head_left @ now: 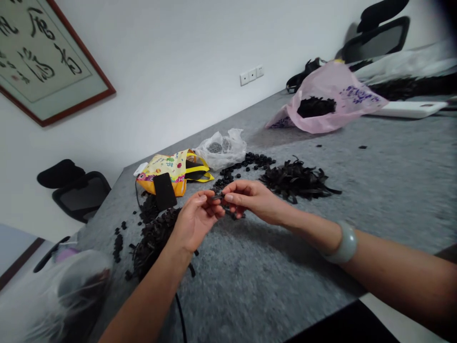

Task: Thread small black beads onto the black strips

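Observation:
Both hands meet over the grey table, pinching a small dark strip [217, 196] between them. My left hand [196, 216] is closed on its left end with thumb and fingertips. On the other end, the fingertips of my right hand [252, 197] are closed. The strip is too small and too covered by fingers to tell its exact kind. Just behind the hands lie many small round black pieces [257, 161]. A heap of black strips [298, 180] is to the right of them, and another black heap [153, 243] sits beside my left forearm.
A yellow patterned bag [162, 164] with a black phone-like slab [164, 191] against it stands left of a clear plastic bag [224, 147]. Farther right is a pink bag [332, 102] holding black strips. A black cable [181, 317] runs over the table's near edge.

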Demonstrator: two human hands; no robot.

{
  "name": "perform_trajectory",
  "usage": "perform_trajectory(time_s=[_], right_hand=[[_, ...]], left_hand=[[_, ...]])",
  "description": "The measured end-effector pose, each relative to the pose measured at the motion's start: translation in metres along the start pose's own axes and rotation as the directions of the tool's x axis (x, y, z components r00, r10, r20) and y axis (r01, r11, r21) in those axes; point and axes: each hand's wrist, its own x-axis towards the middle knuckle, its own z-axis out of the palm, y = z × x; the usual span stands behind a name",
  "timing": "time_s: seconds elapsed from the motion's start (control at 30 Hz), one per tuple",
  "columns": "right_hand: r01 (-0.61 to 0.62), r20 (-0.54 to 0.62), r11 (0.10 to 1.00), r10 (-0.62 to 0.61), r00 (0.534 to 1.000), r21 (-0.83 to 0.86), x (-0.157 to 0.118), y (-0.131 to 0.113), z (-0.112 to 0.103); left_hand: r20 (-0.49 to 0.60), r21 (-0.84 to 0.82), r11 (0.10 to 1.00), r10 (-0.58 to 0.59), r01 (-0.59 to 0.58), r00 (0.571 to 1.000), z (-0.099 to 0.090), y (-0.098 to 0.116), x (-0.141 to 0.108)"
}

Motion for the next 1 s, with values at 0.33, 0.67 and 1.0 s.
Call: perform_trajectory(time_s=[0.33, 0.67, 1.0], right_hand=[[-0.186, 0.059, 0.949, 0.177, 0.982, 0.254, 0.005, 0.013, -0.001], [-0.221, 0.050, 0.894, 0.219, 0.975, 0.390, 0.007, 0.023, 0.001], [-0.231, 0.058, 0.917, 0.224, 0.973, 0.324, 0.011, 0.029, 0.002]], left_hand=[[-0.030, 0.012, 1.000, -0.021, 0.022, 0.999, 0.001, -0.011, 0.004], [-0.115, 0.063, 0.988, -0.135, 0.142, 0.984, 0.004, -0.002, 0.001], [-0.172, 0.068, 0.978, -0.186, 0.200, 0.967, 0.010, 0.003, -0.001]])
